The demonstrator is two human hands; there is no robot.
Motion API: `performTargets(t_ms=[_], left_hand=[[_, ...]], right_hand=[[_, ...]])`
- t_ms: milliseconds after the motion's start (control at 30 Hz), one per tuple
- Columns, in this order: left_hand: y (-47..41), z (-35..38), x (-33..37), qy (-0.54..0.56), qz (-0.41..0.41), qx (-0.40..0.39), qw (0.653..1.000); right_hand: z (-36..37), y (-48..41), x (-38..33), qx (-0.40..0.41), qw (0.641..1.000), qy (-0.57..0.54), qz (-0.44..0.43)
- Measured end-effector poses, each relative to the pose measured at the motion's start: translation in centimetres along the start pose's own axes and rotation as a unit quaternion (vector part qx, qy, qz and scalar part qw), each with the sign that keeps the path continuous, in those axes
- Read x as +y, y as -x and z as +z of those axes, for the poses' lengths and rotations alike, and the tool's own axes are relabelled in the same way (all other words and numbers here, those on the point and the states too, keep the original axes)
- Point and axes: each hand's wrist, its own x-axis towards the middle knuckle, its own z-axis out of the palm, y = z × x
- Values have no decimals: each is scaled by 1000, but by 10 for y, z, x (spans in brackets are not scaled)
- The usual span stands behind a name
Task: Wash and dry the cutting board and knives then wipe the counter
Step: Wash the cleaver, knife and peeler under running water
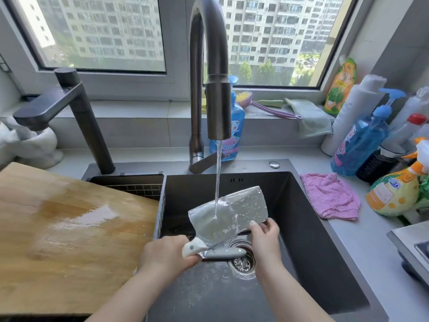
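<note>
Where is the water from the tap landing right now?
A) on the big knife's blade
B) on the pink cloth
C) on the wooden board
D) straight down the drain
A: the stream hits the flat blade of the cleaver, which the left hand holds by its handle over the sink.

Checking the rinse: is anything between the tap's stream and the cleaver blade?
Nothing visible. The stream lands on the cleaver blade; the right hand pinches its lower edge, the left hand grips the handle.
</note>
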Motion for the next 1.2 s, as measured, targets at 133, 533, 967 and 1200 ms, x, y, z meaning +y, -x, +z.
performTargets(t_ms=[133,533,967,1200], left_hand=[[-3,1,-7,-3,1,-9,1000],[-7,-3,-27,17,-17,4,1000],[-7,0,-30,0,-24,-5,1000],[-8,-1,-29,26,-30,-6,999]], right_hand=[[7,18,15,-24,916,297,-267],[22,-22,12,-106,643,678,-340],[21,-28,16,-132,666,663,-315],[38,-7,33,-181,580,660,-443]])
